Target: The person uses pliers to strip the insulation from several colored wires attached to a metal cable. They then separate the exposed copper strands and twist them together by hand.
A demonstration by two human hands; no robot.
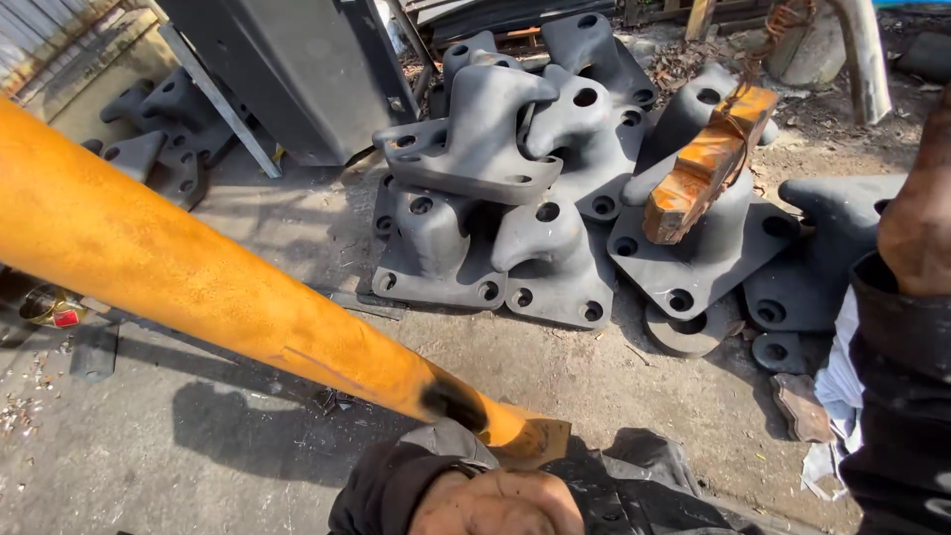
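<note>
One long orange pipe (188,272) slants across the view from the upper left down to the bottom centre, rust-streaked, with a black scorched band near its lower end. That end rests just above a grimy hand (500,503) at the bottom edge, knuckles up and curled closed; whether it grips the pipe or only sits beneath it I cannot tell, nor which hand it is. At the right edge a dark sleeve (897,396) and a bit of forearm show, the hand itself out of sight. Beyond the pipe, a heap of dark cast brackets (515,188) with bolt holes lies on the dirt ground (198,446), a rusty orange block (705,163) propped on it. To my eye, a pipe this long wants a firm hold low down and its far end watched.
</note>
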